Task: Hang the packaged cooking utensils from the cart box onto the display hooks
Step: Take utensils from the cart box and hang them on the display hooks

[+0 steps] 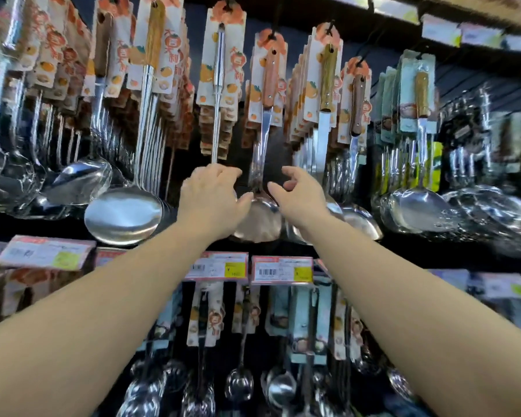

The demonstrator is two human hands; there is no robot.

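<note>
My left hand [214, 200] rests loosely curled against a hung spatula [257, 218]; my right hand [298, 197], at 3 o'clock of it, is wide, holding nothing. Beyond, packaged utensils [220, 85] crowd the hooks; a nudge could unhook neighbours.

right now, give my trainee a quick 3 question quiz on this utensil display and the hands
1. True or false: the left hand holds a packaged utensil clear of the hooks.
2. The spatula between the hands has a handle of: A) wood B) black plastic C) bare steel
3. What hangs directly left of the left hand?

Key
1. False; it reaches among hanging utensils.
2. A
3. A large steel ladle.

The right hand holds nothing, its fingers loosely curled.
</note>
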